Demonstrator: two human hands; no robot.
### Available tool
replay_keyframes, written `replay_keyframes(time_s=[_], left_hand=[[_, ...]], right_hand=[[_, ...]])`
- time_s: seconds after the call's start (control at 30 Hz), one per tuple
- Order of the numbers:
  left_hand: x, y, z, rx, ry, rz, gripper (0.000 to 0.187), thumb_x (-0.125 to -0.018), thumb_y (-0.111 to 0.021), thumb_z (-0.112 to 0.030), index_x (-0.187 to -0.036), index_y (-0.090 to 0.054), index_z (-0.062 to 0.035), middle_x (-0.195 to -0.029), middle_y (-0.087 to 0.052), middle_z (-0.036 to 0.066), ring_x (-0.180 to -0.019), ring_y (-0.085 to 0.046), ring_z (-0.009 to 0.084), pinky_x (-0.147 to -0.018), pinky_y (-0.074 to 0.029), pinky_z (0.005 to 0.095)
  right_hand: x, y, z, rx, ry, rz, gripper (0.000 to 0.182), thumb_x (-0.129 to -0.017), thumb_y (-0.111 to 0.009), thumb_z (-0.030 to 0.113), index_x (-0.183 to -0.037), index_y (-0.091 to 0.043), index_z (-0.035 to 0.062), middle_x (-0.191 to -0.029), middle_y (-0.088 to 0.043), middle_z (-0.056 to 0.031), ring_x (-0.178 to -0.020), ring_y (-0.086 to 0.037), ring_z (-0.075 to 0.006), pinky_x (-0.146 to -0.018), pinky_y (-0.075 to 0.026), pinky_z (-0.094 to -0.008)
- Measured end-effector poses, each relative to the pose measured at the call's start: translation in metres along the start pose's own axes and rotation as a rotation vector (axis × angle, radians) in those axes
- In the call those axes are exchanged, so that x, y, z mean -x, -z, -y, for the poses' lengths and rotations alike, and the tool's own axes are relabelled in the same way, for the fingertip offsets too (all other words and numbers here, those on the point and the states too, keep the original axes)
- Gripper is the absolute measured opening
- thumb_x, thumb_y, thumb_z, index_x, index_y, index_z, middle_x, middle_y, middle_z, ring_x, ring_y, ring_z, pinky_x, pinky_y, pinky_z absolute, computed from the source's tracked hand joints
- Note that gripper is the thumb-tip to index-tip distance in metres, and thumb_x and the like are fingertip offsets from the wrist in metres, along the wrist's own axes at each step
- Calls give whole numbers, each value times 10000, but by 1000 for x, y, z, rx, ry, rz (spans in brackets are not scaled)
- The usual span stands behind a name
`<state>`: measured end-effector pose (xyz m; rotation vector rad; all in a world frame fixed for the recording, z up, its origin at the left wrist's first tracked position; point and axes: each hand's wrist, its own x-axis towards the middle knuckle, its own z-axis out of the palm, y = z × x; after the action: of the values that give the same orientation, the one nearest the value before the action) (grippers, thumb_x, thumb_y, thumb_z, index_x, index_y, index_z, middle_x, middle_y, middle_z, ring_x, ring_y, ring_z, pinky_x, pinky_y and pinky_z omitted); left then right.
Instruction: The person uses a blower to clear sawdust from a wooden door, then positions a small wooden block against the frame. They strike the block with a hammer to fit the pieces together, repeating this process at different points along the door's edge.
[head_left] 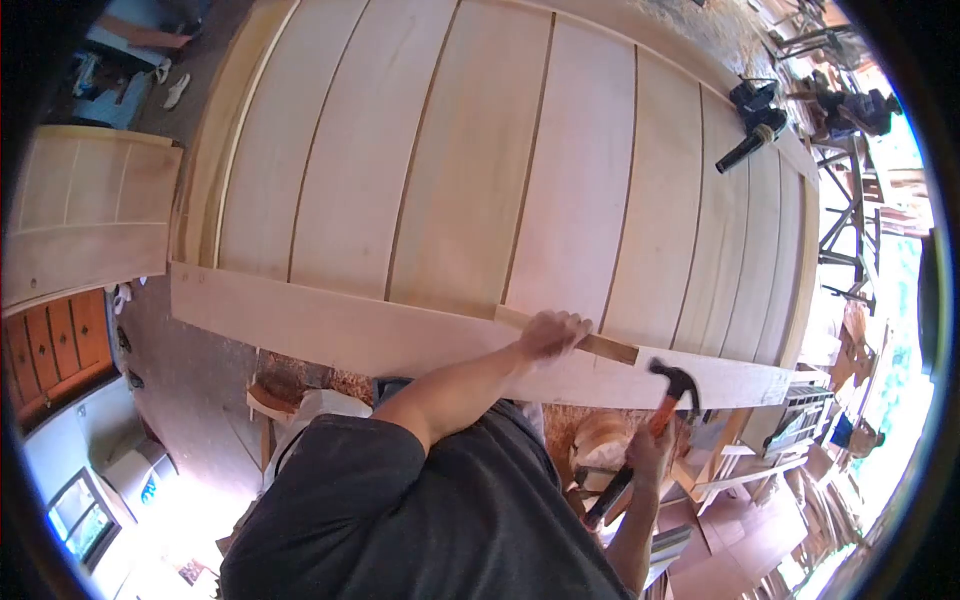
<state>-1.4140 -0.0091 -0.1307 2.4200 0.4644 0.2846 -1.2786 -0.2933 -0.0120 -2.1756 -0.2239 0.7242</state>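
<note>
A large pale wooden door panel (450, 180) made of grooved boards lies flat in front of me. My left hand (552, 335) is closed round a short wooden strip (612, 348), which rests along the near edge rail (400, 333) of the panel. My right hand (650, 452) grips a claw hammer (675, 382) with an orange and black handle. The hammer's dark head is up beside the strip's right end, just off the near edge of the panel.
A black blower (752, 118) sits on the panel's far right part. At the left stands another wooden panel (90, 220), with an orange-brown carved panel (62, 345) below it. Wood offcuts (740, 530) pile up at lower right. A person (855, 110) is in the far right background.
</note>
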Motion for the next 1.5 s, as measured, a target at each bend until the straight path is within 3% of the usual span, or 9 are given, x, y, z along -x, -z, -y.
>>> replay_keyframes(time_s=[0.1, 0.23, 0.33, 0.5, 0.7, 0.93, 1.03, 1.27, 1.5], left_hand=[[2, 6, -1, 75, -19, -83, 144, -788, -657, -151, -902, -607, -78, -786, -654, 88, -757, -690, 276, -626, -557, 420], [1, 4, -1, 74, 3, -28, 196, -764, -693, -157, -925, -609, -83, -839, -668, 95, -805, -692, 282, -663, -561, 424], [2, 3, -2, 72, 37, 44, 215, -761, -703, -164, -940, -610, -89, -860, -673, 97, -836, -692, 284, -696, -559, 434], [1, 9, -2, 92, 41, -4, 200, -760, -695, -156, -935, -623, -92, -839, -672, 98, -816, -693, 288, -718, -557, 440], [-3, 0, -9, 24, 27, -16, 133, -806, -616, -154, -921, -606, -88, -838, -670, 85, -810, -689, 263, -701, -552, 425], [-68, -54, -92, 71, -164, -170, 97, -865, -570, -159, -912, -607, -83, -816, -655, 77, -789, -686, 256, -639, -549, 366], [-103, -79, -121, 66, -85, 32, 122, -861, -574, -164, -944, -608, -81, -837, -667, 83, -809, -688, 273, -654, -552, 399], [-139, -117, -137, 56, 45, 13, 132, -853, -574, -158, -953, -611, -79, -836, -676, 109, -810, -700, 280, -645, -563, 411], [-134, -122, -133, -5, 20, 57, 123, -844, -566, -146, -941, -619, -92, -834, -674, 100, -793, -697, 266, -620, -561, 416]], right_hand=[[-14, 9, 33, -385, -91, -245, 80, -930, -573, 138, -896, -508, 106, -570, -412, 64, -392, -377, -61, -337, -318, -224], [11, -33, 21, -159, -89, 77, 164, -921, -588, 133, -1062, -515, 89, -572, -417, 42, -400, -386, -72, -346, -306, -228], [10, -9, 32, -186, -150, -53, 233, -905, -596, 103, -1111, -488, 89, -567, -401, 36, -403, -395, -76, -345, -310, -222], [-18, 38, 37, -534, -118, -204, 132, -895, -595, 96, -951, -476, 99, -631, -453, 18, -399, -397, -70, -316, -309, -212], [16, 10, 52, -231, -171, -204, 139, -910, -624, 153, -961, -510, 91, -606, -434, 27, -406, -410, -67, -355, -329, -216], [1, 63, -3, -382, -258, -155, 183, -926, -622, 161, -1044, -485, 129, -632, -448, 20, -415, -430, -79, -352, -355, -227], [-29, 110, -38, -330, -195, -146, 178, -928, -613, 153, -1044, -478, 144, -627, -436, 26, -411, -417, -80, -345, -345, -225], [-91, 168, -46, -324, -140, -64, 135, -933, -577, 125, -995, -457, 121, -622, -420, 24, -411, -406, -77, -339, -334, -230], [-101, 148, -32, -289, -207, 52, 142, -942, -558, 105, -1051, -467, 100, -626, -421, 23, -421, -409, -74, -352, -337, -230]])
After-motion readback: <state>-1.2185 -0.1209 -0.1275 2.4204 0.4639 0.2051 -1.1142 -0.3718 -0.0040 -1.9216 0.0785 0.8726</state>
